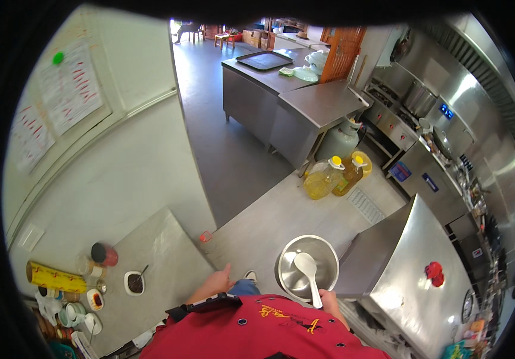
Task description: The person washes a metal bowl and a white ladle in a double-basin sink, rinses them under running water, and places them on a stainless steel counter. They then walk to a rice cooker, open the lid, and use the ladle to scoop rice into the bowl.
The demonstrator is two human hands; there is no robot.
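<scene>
A round stainless steel bowl (pixel 288 280) is gripped at its lower right rim by my right hand (pixel 329 301). Inside it lies a white rice paddle (pixel 306 264), its handle crossing the rim beside my fingers. My left hand (pixel 219 282) hangs low at my left side with a finger extended, near the edge of a steel table (pixel 158 251); it appears to hold nothing. On that table stand a white dish (pixel 128 282) of dark food with a spoon and a smaller dish (pixel 95 299) with a reddish-brown sauce.
Two oil jugs (pixel 324 179) stand on the floor ahead, by a gas cylinder (pixel 339 141). A steel counter (pixel 410 264) is close on my right. Farther off are a steel worktable (pixel 253 85) bearing a black tray (pixel 264 60), and a stove (pixel 389 125) with a tall pot (pixel 420 98).
</scene>
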